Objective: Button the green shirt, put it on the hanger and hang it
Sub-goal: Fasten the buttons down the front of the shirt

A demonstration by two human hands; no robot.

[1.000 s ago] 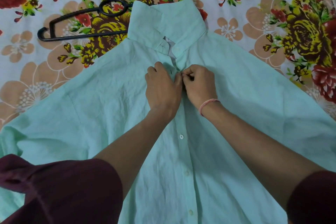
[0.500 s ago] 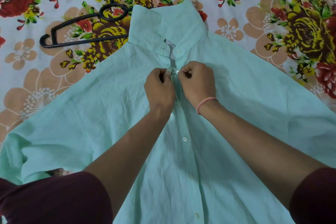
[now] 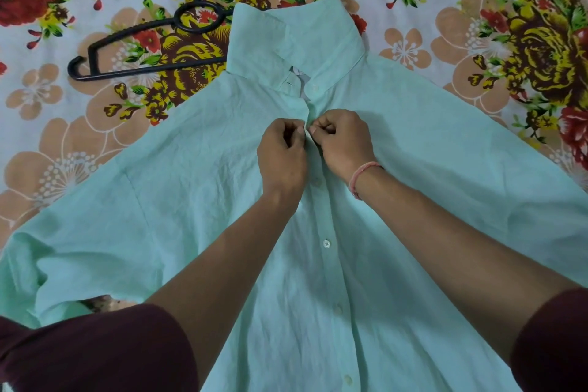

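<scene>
Mint-green cloth fills most of the view: the green shirt (image 3: 413, 200) is spread flat, front up, on a flowered bedsheet (image 3: 63, 137), with its collar (image 3: 299, 38) at the far end. Just below the collar, the front placket is pinched between both hands. The left hand (image 3: 281, 156) is closed on the placket edge from one side, and the right hand (image 3: 345, 140) is closed on it from the other, fingertips almost meeting over the seam (whether a button is gripped cannot be told). A pink thread band (image 3: 361, 175) is worn on the right wrist. Nearer than the hands, white buttons (image 3: 326, 243) are seen fastened down the placket. Beside the collar, a black hanger (image 3: 143, 51) is laid on the sheet, its far end hidden under the shirt. Dark maroon sleeves (image 3: 95, 350) are seen at the near edge.
</scene>
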